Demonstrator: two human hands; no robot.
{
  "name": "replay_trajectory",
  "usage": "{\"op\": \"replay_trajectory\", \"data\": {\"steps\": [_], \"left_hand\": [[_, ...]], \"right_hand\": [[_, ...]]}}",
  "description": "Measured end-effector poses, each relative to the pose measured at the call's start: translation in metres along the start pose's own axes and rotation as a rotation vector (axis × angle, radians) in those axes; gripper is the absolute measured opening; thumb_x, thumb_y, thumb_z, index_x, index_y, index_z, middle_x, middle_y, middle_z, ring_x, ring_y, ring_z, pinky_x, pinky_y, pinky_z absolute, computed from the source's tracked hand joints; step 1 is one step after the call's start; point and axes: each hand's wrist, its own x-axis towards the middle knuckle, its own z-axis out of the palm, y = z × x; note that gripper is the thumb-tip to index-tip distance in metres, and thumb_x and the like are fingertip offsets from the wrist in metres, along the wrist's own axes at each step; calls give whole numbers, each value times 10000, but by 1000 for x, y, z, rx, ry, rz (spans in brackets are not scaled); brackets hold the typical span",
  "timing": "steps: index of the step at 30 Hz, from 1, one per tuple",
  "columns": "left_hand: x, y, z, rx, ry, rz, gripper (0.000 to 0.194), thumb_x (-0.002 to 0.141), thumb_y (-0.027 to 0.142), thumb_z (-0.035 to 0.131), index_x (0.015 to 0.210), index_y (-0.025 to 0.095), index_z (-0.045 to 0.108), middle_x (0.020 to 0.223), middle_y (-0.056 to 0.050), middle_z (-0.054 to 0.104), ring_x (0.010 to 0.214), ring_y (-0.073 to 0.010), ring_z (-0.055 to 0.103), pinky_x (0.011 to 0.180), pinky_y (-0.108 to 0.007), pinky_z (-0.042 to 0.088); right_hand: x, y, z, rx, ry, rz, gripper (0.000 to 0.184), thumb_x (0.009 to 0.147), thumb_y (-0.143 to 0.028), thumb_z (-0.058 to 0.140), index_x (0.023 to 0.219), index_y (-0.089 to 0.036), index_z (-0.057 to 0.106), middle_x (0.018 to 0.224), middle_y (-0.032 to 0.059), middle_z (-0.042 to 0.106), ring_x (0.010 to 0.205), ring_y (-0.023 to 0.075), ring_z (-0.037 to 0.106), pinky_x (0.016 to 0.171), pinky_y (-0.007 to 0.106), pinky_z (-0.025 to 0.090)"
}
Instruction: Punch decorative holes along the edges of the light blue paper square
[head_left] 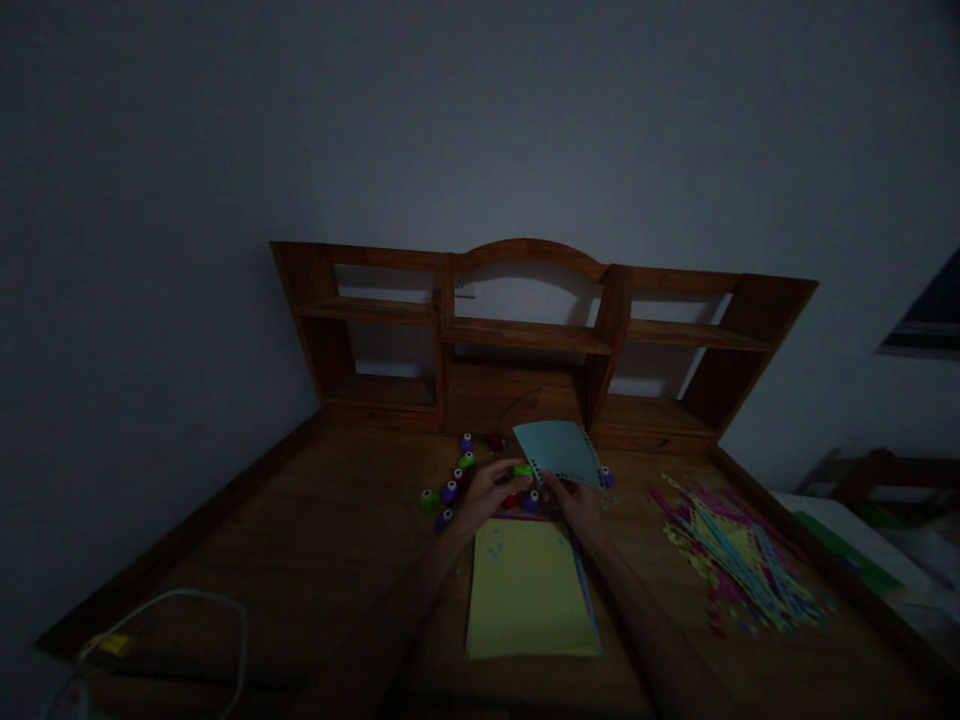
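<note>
Cable (244, 640), yellow paper (532, 595), blue sheet (562, 450), strips (731, 550)

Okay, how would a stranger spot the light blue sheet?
Find the wooden shelf unit, then the right hand before its middle. That hand holds the light blue sheet, notched or punched along its edges, unlike the yellow sheet lying flat nearer the person.

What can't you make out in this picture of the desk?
All in the head view:
- Markings on the green item by the left hand: too small, dim.
- Lower strips in the paper pile: hidden by upper ones.
- White object, bottom left: cut off by the edge.
- Dark panel: cut off, right edge.
</note>
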Motion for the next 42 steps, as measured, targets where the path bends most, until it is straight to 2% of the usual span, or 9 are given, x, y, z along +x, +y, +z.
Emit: {"op": "replay_trajectory", "data": {"steps": [5,11,20,24,29,33,36,39,42], "left_hand": [[0,1,0,4,19,16,454,683,396,778,1064,161,705,1088,-110,703,962,-244,648,889,-354,489],[-1,3,0,6,-18,43,420,710,401,754,1050,159,704,1042,-98,708,929,-228,645,853,-324,489],[1,5,0,15,32,62,341,730,444,725,882,139,708,858,-68,702,761,-181,624,737,-278,484],[3,2,0,-13,32,67,350,718,440,738,894,139,706,914,-76,702,795,-183,623,754,-281,485],[5,-6,-1,-12,77,68,342,721,431,742,889,136,696,899,-73,700,788,-176,621,736,-275,485],[6,-9,-1,-36,100,61,354,701,447,753,867,143,678,877,-54,691,784,-169,622,731,-267,480],[8,-11,0,-68,92,43,376,672,459,772,843,143,659,873,-52,687,790,-167,623,741,-270,480],[9,-13,-1,-72,83,36,386,670,460,774,854,142,655,893,-61,690,798,-170,628,748,-275,483],[8,-12,-1,-68,65,31,396,691,460,759,902,139,663,928,-76,695,806,-176,634,739,-272,488]], "right_hand": [[-1,-1,-1,-43,15,15,454,819,-593,548,575,-212,591,570,23,613,589,198,577,597,292,452],[0,1,0,-34,13,-4,443,804,-596,563,580,-214,587,561,26,614,578,200,569,574,296,456],[0,11,3,41,-84,87,374,759,-555,633,671,-193,599,591,8,607,549,174,552,515,266,432],[0,15,4,55,-112,45,329,749,-521,655,695,-198,625,606,14,635,557,185,574,525,280,454],[-2,13,5,75,-131,68,303,748,-493,668,652,-212,609,582,12,632,528,182,564,502,281,445],[-2,15,6,97,-168,88,285,772,-485,652,691,-213,617,600,14,641,527,181,565,516,287,452],[-2,16,6,85,-174,70,270,779,-472,654,753,-203,647,660,25,676,584,196,600,567,303,483],[-2,13,6,97,-137,-4,279,770,-433,679,933,-206,675,895,57,728,813,237,658,746,352,520],[-2,10,5,113,-126,-27,363,771,-406,686,1080,-217,654,1072,76,709,980,255,645,886,394,493]]}}
